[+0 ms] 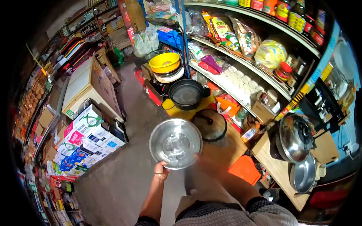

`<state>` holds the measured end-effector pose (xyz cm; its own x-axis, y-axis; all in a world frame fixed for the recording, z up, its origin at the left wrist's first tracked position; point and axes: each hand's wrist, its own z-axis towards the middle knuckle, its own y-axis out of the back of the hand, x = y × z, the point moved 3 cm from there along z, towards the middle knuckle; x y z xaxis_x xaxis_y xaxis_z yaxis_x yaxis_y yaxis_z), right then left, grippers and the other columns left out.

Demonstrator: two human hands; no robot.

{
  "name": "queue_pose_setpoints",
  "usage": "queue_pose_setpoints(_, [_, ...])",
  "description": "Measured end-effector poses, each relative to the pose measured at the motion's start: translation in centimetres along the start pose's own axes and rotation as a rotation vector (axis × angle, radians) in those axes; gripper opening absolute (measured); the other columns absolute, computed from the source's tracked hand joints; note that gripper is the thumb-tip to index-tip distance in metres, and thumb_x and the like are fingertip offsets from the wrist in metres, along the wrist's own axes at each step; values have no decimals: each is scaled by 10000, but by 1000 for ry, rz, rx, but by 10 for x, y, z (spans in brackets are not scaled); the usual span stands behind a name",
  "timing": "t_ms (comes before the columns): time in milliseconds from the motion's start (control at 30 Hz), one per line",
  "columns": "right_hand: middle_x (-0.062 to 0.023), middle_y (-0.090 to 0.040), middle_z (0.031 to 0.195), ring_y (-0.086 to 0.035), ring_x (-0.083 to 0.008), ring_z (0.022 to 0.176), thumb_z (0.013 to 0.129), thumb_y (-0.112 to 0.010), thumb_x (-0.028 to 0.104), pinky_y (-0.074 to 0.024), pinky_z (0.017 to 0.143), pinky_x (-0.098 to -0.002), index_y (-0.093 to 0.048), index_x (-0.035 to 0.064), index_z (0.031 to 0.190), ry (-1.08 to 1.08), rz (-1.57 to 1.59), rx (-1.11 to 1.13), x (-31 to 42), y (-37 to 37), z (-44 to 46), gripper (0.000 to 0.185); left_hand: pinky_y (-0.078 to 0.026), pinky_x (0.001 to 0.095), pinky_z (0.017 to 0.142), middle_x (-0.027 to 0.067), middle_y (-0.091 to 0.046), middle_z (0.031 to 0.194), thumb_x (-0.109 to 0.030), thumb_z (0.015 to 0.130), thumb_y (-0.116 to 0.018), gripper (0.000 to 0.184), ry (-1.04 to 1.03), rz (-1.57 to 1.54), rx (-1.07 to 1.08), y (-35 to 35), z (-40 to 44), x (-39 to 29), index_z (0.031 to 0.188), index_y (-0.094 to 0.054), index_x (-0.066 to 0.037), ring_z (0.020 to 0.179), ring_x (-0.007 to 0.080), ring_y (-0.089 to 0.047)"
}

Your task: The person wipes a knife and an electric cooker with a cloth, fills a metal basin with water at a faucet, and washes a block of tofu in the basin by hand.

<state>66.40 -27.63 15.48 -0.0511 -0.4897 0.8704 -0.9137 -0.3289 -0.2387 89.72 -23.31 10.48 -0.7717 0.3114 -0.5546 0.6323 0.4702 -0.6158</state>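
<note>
A shiny metal basin is held in front of me, its hollow side toward me. My left hand is closed on the near left part of its rim, a band around the wrist. By the near right rim is my right hand, smeared by motion; whether its fingers grip the rim I cannot make out. Beyond the basin, a black pan sits low on something yellow. A round glass lid with a dark rim and knob lies to the basin's right.
A yellow basin tops a stack behind the pan. Shelves of packets and jars run along the right. Metal pots stand on a wooden table. Stacked cartons are on the left, beside the grey floor.
</note>
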Motion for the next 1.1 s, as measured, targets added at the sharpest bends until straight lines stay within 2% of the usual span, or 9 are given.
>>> queue_pose_setpoints(100, [-52, -546, 784, -503, -129, 582, 837, -465, 149, -417, 463, -261, -456, 20, 1089, 47, 116, -126, 24, 8, 76, 283, -528, 421, 671, 106, -576, 927, 0, 571, -509, 507, 96, 113, -7, -7, 93, -37, 1077, -486, -7, 829, 273, -587])
queue_pose_setpoints(133, [-106, -572, 989, -566, -211, 902, 842, -483, 116, -501, 709, -305, -471, -30, 1106, -8, 340, -132, 12, 17, 123, 303, -515, 433, 693, 121, -563, 951, 1, 570, -516, 503, 62, 82, -32, -31, 108, -53, 1072, -484, 4, 859, 279, -571])
queue_pose_setpoints(467, [-73, -542, 1056, -562, -180, 901, 839, -492, 87, -478, 737, -313, -433, 13, 1171, -124, 617, -263, 41, 71, 348, 345, -445, 469, 801, 115, -469, 1070, 63, 679, -477, 547, 164, 202, -167, -96, 346, -145, 1198, -393, -90, 931, 309, -489])
queue_pose_setpoints(567, [-68, -553, 1022, -549, -178, 926, 854, -506, 152, -461, 769, -290, -480, 21, 1124, 473, -46, -229, 36, 102, 370, 301, -444, 414, 769, 104, -520, 964, 11, 708, -503, 322, 136, 324, -148, -95, 409, -157, 1028, -479, -8, 892, 238, -516])
queue_pose_setpoints(633, [-53, -560, 1022, -541, -178, 945, 847, -515, 180, -443, 793, -303, -496, 45, 1095, 481, -61, -365, 16, 130, 371, 283, -452, 405, 739, 98, -529, 943, 0, 712, -507, 313, 158, 393, -122, -105, 441, -170, 1024, -489, -20, 866, 232, -524])
queue_pose_setpoints(767, [-24, -572, 1021, -525, -178, 982, 834, -532, 237, -406, 840, -330, -527, 92, 1037, 113, 657, -813, -45, 184, 384, 250, -479, 368, 646, 83, -544, 879, -23, 707, -519, 289, 174, 661, -226, -123, 492, -189, 994, -520, -62, 786, 223, -544])
queue_pose_setpoints(900, [4, -585, 1021, -510, -178, 1019, 821, -550, 294, -370, 887, -357, -559, 139, 980, 195, 951, -1016, -77, 192, 408, 221, -527, 349, 537, 104, -520, 924, 66, 614, -488, 546, 228, 695, -181, -137, 533, -204, 1134, -423, -88, 691, 254, -567])
queue_pose_setpoints(967, [2, -590, 1012, -515, -191, 1013, 805, -581, 290, -376, 894, -354, -569, 141, 964, 297, 1681, -995, -104, 190, 419, 218, -513, 342, 496, 108, -515, 940, 69, 614, -481, 584, 215, 759, -163, -151, 544, -215, 1170, -409, -98, 690, 253, -568])
queue_pose_setpoints(1100, [-74, -576, 1044, -534, -249, 998, 754, -650, 210, -402, 907, -367, -531, 99, 1081, 324, 1647, -1041, -140, 211, 426, 365, -476, 317, 455, 104, -512, 956, 74, 625, -470, 639, 236, 844, -46, -178, 570, -237, 1228, -376, -114, 714, 245, -564])
